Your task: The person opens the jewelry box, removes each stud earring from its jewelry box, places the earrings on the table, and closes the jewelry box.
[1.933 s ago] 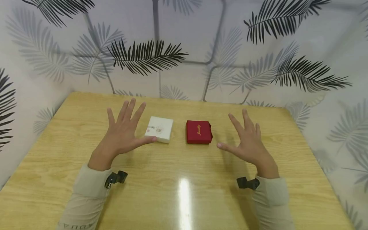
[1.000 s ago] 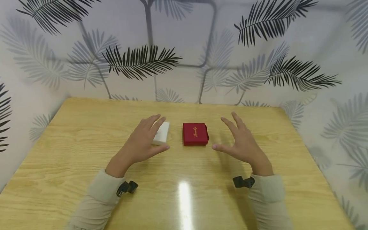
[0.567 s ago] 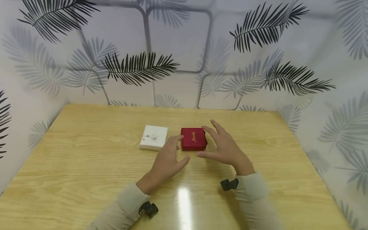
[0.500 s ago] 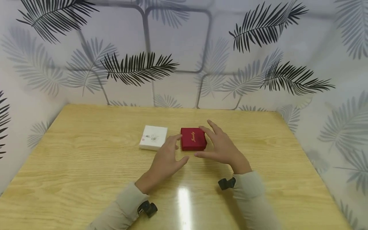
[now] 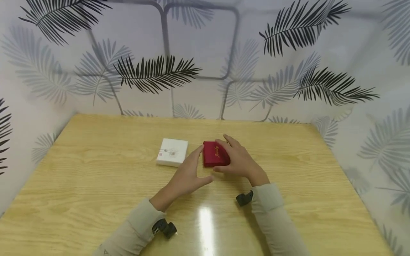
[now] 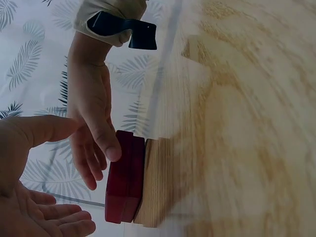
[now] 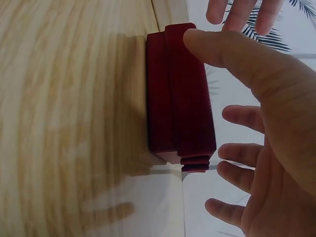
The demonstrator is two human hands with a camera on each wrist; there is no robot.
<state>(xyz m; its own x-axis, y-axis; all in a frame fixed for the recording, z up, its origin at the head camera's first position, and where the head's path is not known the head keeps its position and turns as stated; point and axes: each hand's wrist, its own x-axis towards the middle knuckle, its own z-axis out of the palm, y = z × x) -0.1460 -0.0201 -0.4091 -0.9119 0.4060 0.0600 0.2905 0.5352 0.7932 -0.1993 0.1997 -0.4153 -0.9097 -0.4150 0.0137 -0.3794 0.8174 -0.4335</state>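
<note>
Red and stiff-looking, the jewelry box (image 5: 210, 157) sits within the loose span of my right hand (image 5: 239, 160) and just beside the fingertips of my left hand (image 5: 185, 177); both are relaxed and grasping nothing, though whether my right thumb touches it I cannot tell. I judge it light, not slippery but dentable, best held low by opposite sides rather than by its top, which may lift away.

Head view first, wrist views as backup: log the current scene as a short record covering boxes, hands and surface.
red box: flat on the wooden table, gold lettering on top
white box: left of the red box, apart from it, printed drawing on top
right hand: spread at the red box's right side; contact unclear
left hand: spread near the red box's left side; contact unclear
</note>
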